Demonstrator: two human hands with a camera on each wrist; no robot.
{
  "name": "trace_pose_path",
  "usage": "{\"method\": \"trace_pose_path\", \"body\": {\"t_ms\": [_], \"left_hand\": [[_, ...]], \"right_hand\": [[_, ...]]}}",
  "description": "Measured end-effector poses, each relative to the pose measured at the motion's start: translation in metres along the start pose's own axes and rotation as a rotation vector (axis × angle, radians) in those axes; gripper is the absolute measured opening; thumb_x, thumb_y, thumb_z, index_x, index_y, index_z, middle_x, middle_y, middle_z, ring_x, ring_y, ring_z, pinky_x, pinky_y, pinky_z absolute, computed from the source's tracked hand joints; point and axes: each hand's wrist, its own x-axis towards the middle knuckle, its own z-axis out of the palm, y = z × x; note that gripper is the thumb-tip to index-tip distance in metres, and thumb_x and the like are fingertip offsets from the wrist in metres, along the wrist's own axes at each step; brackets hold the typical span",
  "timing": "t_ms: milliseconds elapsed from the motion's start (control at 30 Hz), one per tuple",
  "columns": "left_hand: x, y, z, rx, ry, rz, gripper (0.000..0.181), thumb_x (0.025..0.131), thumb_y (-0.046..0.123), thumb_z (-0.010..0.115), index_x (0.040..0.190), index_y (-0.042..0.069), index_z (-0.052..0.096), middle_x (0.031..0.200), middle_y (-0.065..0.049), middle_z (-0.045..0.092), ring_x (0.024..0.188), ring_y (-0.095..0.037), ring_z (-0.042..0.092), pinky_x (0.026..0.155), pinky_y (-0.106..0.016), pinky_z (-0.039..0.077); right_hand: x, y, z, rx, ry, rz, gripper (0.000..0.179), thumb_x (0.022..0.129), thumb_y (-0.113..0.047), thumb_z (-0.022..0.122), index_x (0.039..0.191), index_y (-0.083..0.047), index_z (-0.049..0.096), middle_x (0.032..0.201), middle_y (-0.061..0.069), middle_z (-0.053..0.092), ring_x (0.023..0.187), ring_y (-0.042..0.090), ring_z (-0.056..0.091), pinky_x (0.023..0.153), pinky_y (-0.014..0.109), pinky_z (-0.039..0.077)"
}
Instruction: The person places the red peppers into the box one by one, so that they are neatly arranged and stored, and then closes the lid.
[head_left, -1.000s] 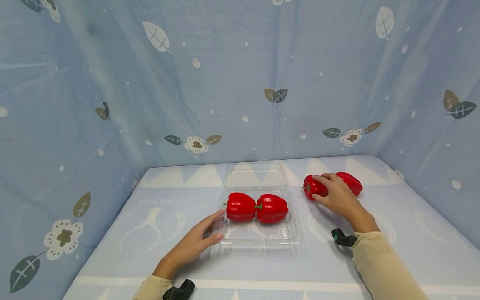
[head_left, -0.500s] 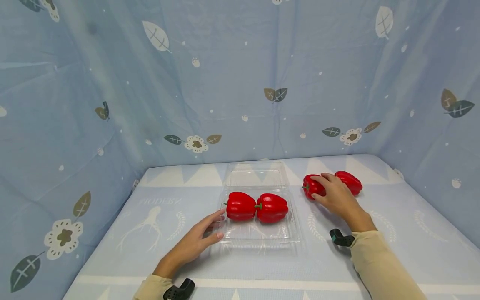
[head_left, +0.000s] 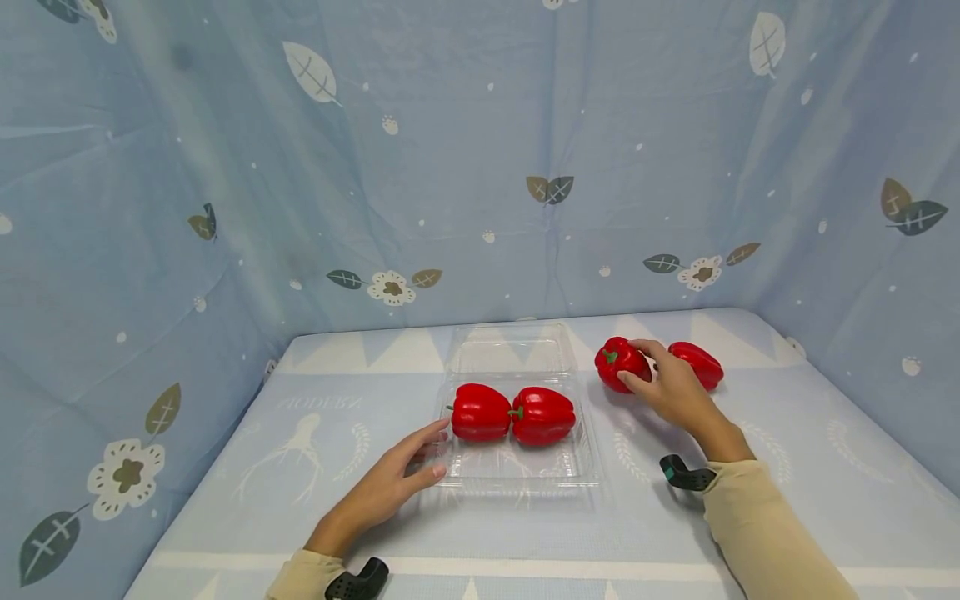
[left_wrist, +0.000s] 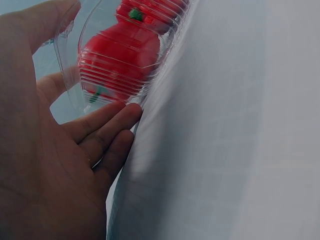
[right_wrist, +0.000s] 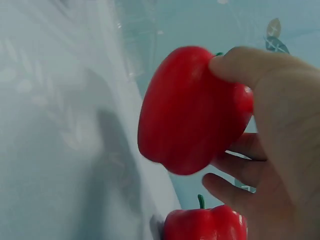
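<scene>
In the head view, my right hand (head_left: 678,396) grips a red bell pepper (head_left: 619,365) with its green stem turned towards me. The right wrist view shows this pepper (right_wrist: 192,112) lifted, with the thumb on one side and fingers on the other. Just behind that hand lies another red bell pepper (head_left: 697,364). My left hand (head_left: 386,483) rests with loosely extended fingers against the left wall of a clear plastic clamshell box (head_left: 517,471). Two red bell peppers lie side by side in the box, a left one (head_left: 480,414) and a right one (head_left: 543,417).
The clamshell's clear lid (head_left: 513,350) lies folded back behind its base. A pale patterned cloth (head_left: 315,458) covers the table. Blue printed curtains (head_left: 480,167) enclose the back and both sides.
The gripped bell pepper has risen a little and tipped so that its stem end faces me. My right hand moved slightly with it. My left hand and the box stayed put.
</scene>
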Motion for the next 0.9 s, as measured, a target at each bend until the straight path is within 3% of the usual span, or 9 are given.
{"method": "trace_pose_path", "body": {"t_ms": [100, 233, 500, 900], "left_hand": [[0.0, 0.0, 0.0, 0.001, -0.002, 0.006, 0.062, 0.099, 0.035, 0.063, 0.155, 0.029, 0.038, 0.145, -0.004, 0.053, 0.13, -0.025, 0.051, 0.11, -0.054, 0.036], [0.0, 0.001, 0.0, 0.01, 0.0, 0.022, 0.061, 0.099, 0.034, 0.063, 0.155, 0.027, 0.038, 0.145, -0.005, 0.053, 0.13, -0.027, 0.052, 0.11, -0.055, 0.037], [-0.001, 0.002, -0.001, -0.014, -0.001, -0.008, 0.062, 0.098, 0.035, 0.064, 0.155, 0.03, 0.039, 0.145, -0.001, 0.053, 0.13, -0.023, 0.051, 0.111, -0.053, 0.036], [0.001, 0.001, 0.0, -0.021, -0.002, -0.003, 0.061, 0.099, 0.035, 0.064, 0.154, 0.032, 0.038, 0.145, -0.002, 0.053, 0.13, -0.024, 0.051, 0.111, -0.054, 0.035]], "right_hand": [[0.0, -0.001, -0.001, 0.11, 0.049, 0.005, 0.052, 0.096, -0.023, 0.068, 0.139, -0.003, 0.048, 0.139, 0.025, 0.053, 0.126, 0.045, 0.05, 0.098, 0.057, 0.048], [0.0, 0.001, 0.001, 0.162, 0.062, 0.014, 0.041, 0.099, -0.021, 0.064, 0.135, -0.004, 0.052, 0.138, 0.023, 0.055, 0.128, 0.042, 0.051, 0.1, 0.056, 0.047], [0.001, 0.002, 0.01, 0.126, -0.03, 0.021, 0.053, 0.097, -0.028, 0.066, 0.144, -0.007, 0.049, 0.145, 0.022, 0.05, 0.133, 0.041, 0.047, 0.102, 0.056, 0.044], [0.005, -0.002, 0.017, 0.102, -0.049, 0.016, 0.059, 0.094, -0.023, 0.07, 0.145, -0.006, 0.047, 0.147, 0.021, 0.048, 0.135, 0.042, 0.043, 0.103, 0.058, 0.043]]}}
